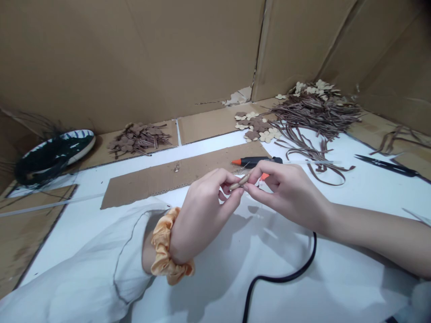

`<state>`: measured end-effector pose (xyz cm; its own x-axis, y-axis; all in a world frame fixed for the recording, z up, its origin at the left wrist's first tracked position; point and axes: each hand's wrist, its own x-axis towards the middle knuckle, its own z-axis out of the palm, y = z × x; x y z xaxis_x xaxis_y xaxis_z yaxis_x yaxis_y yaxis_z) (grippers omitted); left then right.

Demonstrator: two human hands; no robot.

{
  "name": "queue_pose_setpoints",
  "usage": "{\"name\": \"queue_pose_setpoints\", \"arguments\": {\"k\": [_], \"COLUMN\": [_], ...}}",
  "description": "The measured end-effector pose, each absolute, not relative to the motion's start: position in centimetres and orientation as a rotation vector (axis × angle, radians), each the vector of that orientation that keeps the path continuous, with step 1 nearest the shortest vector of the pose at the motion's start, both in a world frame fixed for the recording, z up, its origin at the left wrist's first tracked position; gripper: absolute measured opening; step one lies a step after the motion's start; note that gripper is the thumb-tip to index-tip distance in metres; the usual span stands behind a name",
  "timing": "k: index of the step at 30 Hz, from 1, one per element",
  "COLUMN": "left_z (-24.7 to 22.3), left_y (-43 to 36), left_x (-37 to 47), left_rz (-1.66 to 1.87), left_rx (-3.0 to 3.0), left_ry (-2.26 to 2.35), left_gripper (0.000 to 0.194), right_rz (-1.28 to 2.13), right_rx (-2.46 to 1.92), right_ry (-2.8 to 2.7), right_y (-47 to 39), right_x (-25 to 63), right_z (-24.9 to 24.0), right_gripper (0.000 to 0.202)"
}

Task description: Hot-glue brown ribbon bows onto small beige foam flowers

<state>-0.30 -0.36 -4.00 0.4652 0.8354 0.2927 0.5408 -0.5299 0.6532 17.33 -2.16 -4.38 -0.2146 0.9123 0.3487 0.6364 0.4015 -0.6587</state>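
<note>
My left hand (208,206) and my right hand (289,193) meet over the white table, fingertips pinched together. Between them is a small tan piece (239,183), seen edge-on and partly covered by fingers; it resembles the flower cutouts nearby. Both hands grip it, the left at its near left side, the right at its right end. Just behind my right hand lies a black hot glue gun (257,161) with an orange nozzle pointing left and a clear glue stick (313,162) out its back. My right fingers hide part of its orange trigger.
A cardboard strip (141,184) lies behind my hands. Brown flowers with stems (138,137), loose flower cutouts (257,125) and brown strips (316,110) are piled farther back. At left stands a dish (81,150) of dark wires; at right, black tweezers (387,166). A black cable (279,279) curves in front.
</note>
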Motion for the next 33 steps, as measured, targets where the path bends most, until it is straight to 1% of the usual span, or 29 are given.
{"name": "queue_pose_setpoints", "arguments": {"k": [9, 17, 33], "left_z": [-3.08, -3.10, -3.17], "left_y": [-0.14, -0.10, 0.19], "left_x": [-0.02, 0.01, 0.20], "left_rz": [0.812, 0.777, 0.770], "left_rx": [2.038, 1.912, 1.848], "left_ry": [1.147, 1.173, 1.194], "left_gripper": [0.009, 0.013, 0.015], "right_rz": [0.642, 0.796, 0.910], "right_rx": [-1.273, -1.332, -1.313], "right_ry": [-1.825, -1.714, -1.667], "right_y": [-2.03, -1.74, -1.90], "right_x": [17.28, 17.18, 17.24], "right_z": [-4.06, -4.18, -4.12], "right_gripper": [0.014, 0.016, 0.016]}}
